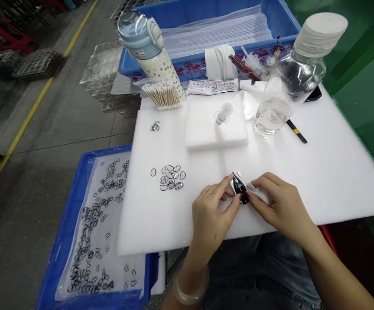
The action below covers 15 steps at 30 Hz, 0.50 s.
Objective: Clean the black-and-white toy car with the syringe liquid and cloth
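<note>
Two bare hands meet by the near edge of a flat white foam board (332,181), probably for easy reach and a close look. The left hand (213,211) pinches a small, glossy, black-and-white piece (239,184) by its side between thumb and fingers, a grip that seems meant to leave its face exposed. The right hand (280,204) is clamped on a folded white cloth (262,194), its thumb tip at the piece's lower end, likely steadying it. Thin black oval rings (170,177) lie loosely clustered toward the board's left edge, apparently spread so that single ones can be picked out. Farther back, a thick white foam block (201,127) lifts a tiny translucent plastic cup (221,117), and a clear plastic bottle with a white cap (279,97) stands toward the far edge, perhaps where forearms would not knock it.
</note>
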Each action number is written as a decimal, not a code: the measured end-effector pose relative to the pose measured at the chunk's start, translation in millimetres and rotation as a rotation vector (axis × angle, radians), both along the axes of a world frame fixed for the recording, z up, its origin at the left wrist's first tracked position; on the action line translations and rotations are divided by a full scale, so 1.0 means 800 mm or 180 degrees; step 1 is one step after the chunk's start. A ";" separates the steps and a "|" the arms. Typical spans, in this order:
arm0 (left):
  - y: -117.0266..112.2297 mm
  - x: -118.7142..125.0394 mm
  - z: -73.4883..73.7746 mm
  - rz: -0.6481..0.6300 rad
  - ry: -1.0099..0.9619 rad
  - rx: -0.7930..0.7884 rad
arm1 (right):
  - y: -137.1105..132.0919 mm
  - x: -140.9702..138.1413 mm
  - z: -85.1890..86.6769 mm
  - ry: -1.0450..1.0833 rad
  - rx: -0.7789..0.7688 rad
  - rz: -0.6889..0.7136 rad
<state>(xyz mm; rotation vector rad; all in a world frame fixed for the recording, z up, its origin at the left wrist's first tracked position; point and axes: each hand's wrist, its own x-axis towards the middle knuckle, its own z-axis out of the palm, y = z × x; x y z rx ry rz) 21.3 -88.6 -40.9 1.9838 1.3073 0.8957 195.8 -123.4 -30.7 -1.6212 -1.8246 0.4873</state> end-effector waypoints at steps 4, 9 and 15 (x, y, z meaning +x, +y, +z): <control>0.001 -0.005 0.002 -0.0118 0.0140 0.0085 | -0.002 0.002 -0.003 -0.0042 0.0189 0.0042; 0.006 -0.005 0.005 -0.0721 0.0812 0.0328 | -0.009 0.011 -0.003 0.0241 0.0439 -0.0012; 0.003 0.003 -0.001 -0.0336 0.0715 0.0463 | -0.024 0.018 -0.005 0.0103 0.0758 0.0067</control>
